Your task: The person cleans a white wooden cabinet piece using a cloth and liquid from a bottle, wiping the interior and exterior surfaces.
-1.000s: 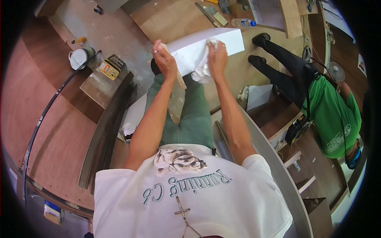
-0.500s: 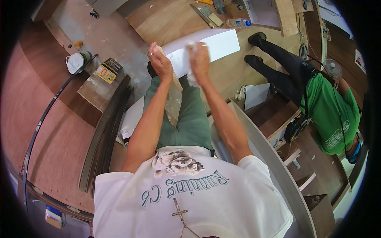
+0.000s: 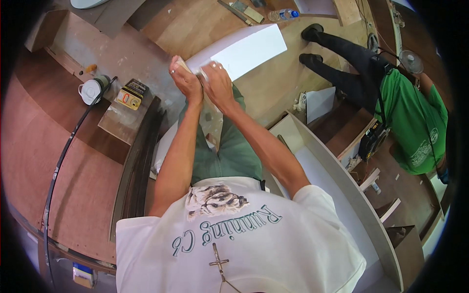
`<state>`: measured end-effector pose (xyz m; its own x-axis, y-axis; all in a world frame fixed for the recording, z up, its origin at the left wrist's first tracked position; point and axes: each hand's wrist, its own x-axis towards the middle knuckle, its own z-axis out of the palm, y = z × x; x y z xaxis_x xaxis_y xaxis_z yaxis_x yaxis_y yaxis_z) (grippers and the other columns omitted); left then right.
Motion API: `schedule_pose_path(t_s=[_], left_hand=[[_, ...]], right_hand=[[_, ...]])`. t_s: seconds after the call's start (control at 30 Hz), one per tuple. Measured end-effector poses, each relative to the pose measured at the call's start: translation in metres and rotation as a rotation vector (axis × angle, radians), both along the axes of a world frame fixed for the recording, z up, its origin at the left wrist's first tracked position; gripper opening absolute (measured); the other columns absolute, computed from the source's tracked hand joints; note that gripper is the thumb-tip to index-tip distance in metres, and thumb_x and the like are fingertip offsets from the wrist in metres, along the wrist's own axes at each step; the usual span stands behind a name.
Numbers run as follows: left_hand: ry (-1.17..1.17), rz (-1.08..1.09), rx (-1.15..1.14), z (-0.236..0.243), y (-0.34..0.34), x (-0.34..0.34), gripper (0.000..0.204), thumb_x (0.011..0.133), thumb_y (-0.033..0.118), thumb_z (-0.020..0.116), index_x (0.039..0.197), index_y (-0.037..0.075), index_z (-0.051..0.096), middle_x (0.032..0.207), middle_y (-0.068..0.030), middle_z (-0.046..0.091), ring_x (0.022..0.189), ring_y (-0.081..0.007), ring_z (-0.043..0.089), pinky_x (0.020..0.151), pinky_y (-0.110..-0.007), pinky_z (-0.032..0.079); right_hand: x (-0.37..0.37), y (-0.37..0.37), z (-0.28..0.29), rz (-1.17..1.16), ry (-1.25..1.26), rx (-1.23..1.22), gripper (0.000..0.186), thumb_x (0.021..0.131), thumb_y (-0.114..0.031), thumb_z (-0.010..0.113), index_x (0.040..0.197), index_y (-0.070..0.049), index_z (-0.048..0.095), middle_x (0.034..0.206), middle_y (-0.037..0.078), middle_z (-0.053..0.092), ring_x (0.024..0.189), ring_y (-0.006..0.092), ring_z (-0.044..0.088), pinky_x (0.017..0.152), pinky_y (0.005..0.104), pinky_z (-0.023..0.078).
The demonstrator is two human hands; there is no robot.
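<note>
Head view | I see the left hand (image 3: 187, 84) curled around the white panel's (image 3: 254, 52) left end | right hand (image 3: 218, 87) bent just beside it, its hold I cannot tell

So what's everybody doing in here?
The person in a white T-shirt has both bare hands at the left end of a long, white, straight-edged piece. The left hand holds that end, and the right hand, curled close beside it, seems to have a white cloth, mostly hidden. Over to the right is another person in a green shirt and black trousers.
</note>
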<state>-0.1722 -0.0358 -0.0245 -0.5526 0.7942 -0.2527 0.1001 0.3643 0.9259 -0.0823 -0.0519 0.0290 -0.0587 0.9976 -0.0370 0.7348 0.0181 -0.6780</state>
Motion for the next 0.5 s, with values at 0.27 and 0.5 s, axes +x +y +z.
schedule_pose_path(t_s=[0.27, 0.5], left_hand=[[-0.016, 0.007, 0.005, -0.007, -0.002, -0.004, 0.051, 0.112, 0.034, 0.03, 0.132, -0.005, 0.056, 0.135, -0.0238, 0.056, 0.125, -0.0379, 0.055, 0.109, -0.045, 0.041], [0.019, -0.012, -0.002, 0.0, -0.001, 0.002, 0.051, 0.112, 0.033, 0.029, 0.132, -0.005, 0.056, 0.133, -0.0237, 0.058, 0.125, -0.0376, 0.055, 0.108, -0.044, 0.041]], right_hand=[[0.051, -0.067, 0.015, 0.095, -0.009, -0.207, 0.019, 0.081, 0.0, 0.063, 0.099, -0.003, 0.067, 0.103, 0.018, 0.063, 0.103, 0.0387, 0.059, 0.088, 0.0489, 0.048], [0.021, -0.055, 0.014, -0.224, 0.05, -0.18, 0.013, 0.089, -0.007, 0.066, 0.101, -0.003, 0.065, 0.098, 0.019, 0.062, 0.094, 0.0415, 0.06, 0.082, 0.0495, 0.05]])
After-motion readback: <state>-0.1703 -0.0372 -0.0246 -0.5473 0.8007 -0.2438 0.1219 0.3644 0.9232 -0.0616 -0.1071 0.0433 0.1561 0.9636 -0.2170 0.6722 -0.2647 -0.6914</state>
